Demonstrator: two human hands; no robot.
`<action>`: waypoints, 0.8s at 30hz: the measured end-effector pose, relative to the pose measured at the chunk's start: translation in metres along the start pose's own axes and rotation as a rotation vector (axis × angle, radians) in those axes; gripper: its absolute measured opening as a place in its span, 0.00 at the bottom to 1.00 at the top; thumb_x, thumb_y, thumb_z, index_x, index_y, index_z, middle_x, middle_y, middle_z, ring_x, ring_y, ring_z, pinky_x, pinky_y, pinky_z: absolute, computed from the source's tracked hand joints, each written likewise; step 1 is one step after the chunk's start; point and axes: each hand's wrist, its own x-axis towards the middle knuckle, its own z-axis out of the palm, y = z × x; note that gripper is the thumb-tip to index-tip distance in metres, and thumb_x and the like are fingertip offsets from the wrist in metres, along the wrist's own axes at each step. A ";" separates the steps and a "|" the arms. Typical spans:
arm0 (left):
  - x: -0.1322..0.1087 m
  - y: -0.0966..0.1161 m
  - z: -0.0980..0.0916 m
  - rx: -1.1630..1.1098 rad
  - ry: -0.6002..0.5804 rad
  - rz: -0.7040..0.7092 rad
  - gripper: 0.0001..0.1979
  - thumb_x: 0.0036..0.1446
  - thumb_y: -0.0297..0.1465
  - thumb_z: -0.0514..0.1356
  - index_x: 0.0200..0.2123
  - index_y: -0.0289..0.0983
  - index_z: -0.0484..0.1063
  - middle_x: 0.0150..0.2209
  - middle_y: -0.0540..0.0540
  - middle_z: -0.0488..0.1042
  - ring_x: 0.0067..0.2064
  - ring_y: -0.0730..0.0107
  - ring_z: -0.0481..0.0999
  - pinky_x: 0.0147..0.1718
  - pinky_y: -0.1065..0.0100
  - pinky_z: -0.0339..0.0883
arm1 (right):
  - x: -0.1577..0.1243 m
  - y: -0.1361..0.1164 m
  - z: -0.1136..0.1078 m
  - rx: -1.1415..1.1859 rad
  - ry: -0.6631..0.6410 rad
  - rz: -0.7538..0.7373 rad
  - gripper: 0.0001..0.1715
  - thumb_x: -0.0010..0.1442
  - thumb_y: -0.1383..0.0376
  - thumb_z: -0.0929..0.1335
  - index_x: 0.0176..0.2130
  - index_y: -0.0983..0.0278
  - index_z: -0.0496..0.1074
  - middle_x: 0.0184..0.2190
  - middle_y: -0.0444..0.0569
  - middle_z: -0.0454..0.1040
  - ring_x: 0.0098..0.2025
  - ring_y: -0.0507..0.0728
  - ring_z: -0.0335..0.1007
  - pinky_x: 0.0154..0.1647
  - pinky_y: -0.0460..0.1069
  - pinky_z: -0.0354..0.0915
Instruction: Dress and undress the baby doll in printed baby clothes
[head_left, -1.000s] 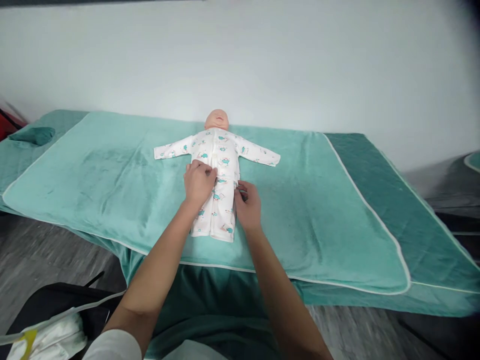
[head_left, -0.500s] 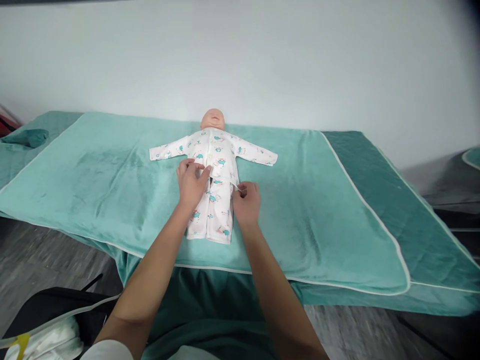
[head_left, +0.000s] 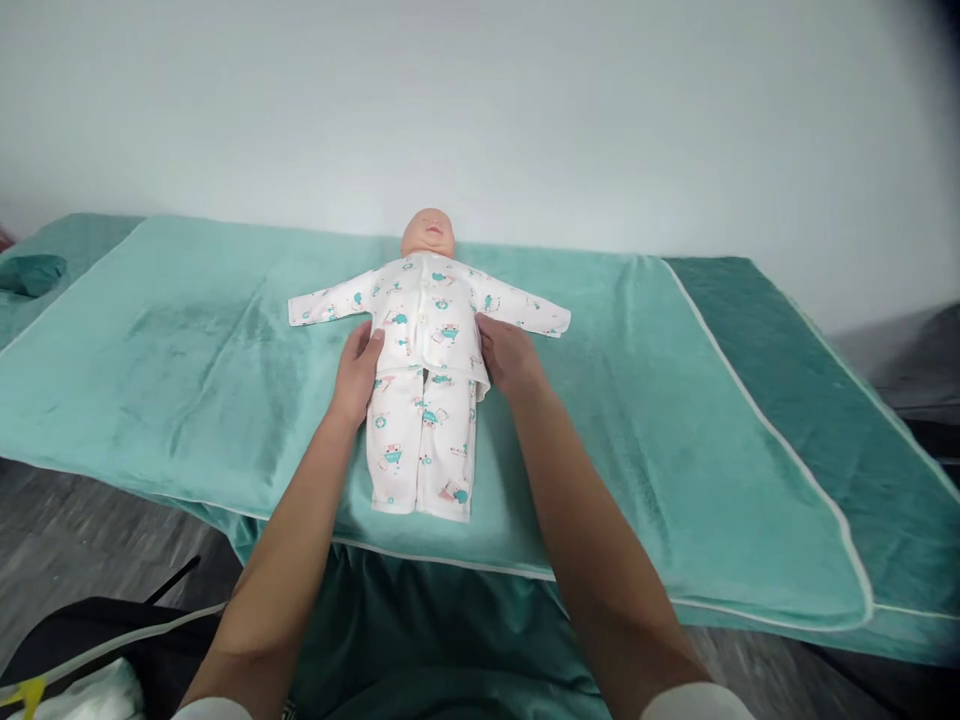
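A baby doll (head_left: 429, 235) lies on its back in a white long-sleeved shirt (head_left: 424, 310) and matching trousers (head_left: 420, 440) with small teal and pink prints. At the left side of its torso, my left hand (head_left: 358, 370) holds the doll through the shirt, thumb on top and fingertips partly hidden. Against the opposite side, my right hand (head_left: 510, 352) holds the torso just below the sleeve, its fingers along the shirt's edge. The shirt hem overlaps the trouser waist, with a small dark gap at the middle.
A light green plush blanket (head_left: 210, 330) with white piping covers the bed, over a darker green cover (head_left: 810, 400). Behind stands a plain wall (head_left: 480, 120). At the lower left are a black chair (head_left: 97, 625), a pale tube (head_left: 142, 635) and a white bundle (head_left: 105, 695).
Both hands have left the waist and hem and moved up to the sides of the torso. The shirt hem lies lower and flatter. The view has shifted slightly closer.
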 end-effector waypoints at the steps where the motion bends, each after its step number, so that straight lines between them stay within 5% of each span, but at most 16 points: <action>1: 0.003 0.002 0.001 -0.052 -0.033 -0.030 0.26 0.61 0.44 0.67 0.58 0.39 0.73 0.65 0.39 0.75 0.66 0.50 0.74 0.67 0.50 0.67 | 0.006 -0.001 0.001 0.033 -0.051 0.037 0.23 0.57 0.42 0.73 0.35 0.58 0.74 0.35 0.53 0.81 0.50 0.71 0.79 0.50 0.68 0.77; 6: 0.017 0.007 0.010 -0.164 -0.149 -0.033 0.30 0.57 0.43 0.72 0.59 0.38 0.75 0.64 0.40 0.76 0.65 0.45 0.76 0.67 0.46 0.68 | 0.005 -0.008 0.003 0.200 -0.171 0.120 0.24 0.55 0.43 0.75 0.41 0.56 0.75 0.46 0.51 0.83 0.57 0.69 0.77 0.58 0.68 0.76; 13: 0.045 0.006 0.027 -0.178 -0.119 -0.023 0.28 0.58 0.41 0.71 0.60 0.40 0.76 0.66 0.43 0.74 0.68 0.47 0.73 0.69 0.48 0.67 | -0.001 -0.026 0.008 0.248 -0.215 0.127 0.30 0.61 0.45 0.70 0.56 0.58 0.74 0.51 0.53 0.83 0.61 0.71 0.75 0.59 0.69 0.76; 20: 0.049 -0.011 0.015 -0.013 -0.022 0.032 0.24 0.63 0.46 0.65 0.58 0.42 0.79 0.63 0.44 0.77 0.68 0.51 0.73 0.71 0.49 0.63 | 0.006 -0.011 0.005 0.195 -0.201 0.124 0.29 0.67 0.48 0.68 0.58 0.62 0.72 0.51 0.55 0.82 0.59 0.67 0.78 0.59 0.64 0.74; 24: 0.046 -0.019 0.008 0.062 0.010 0.132 0.20 0.63 0.40 0.63 0.55 0.40 0.81 0.61 0.44 0.79 0.66 0.54 0.75 0.71 0.51 0.62 | 0.004 0.001 0.009 0.116 -0.128 0.026 0.28 0.65 0.45 0.69 0.57 0.57 0.73 0.53 0.52 0.81 0.60 0.66 0.77 0.58 0.64 0.75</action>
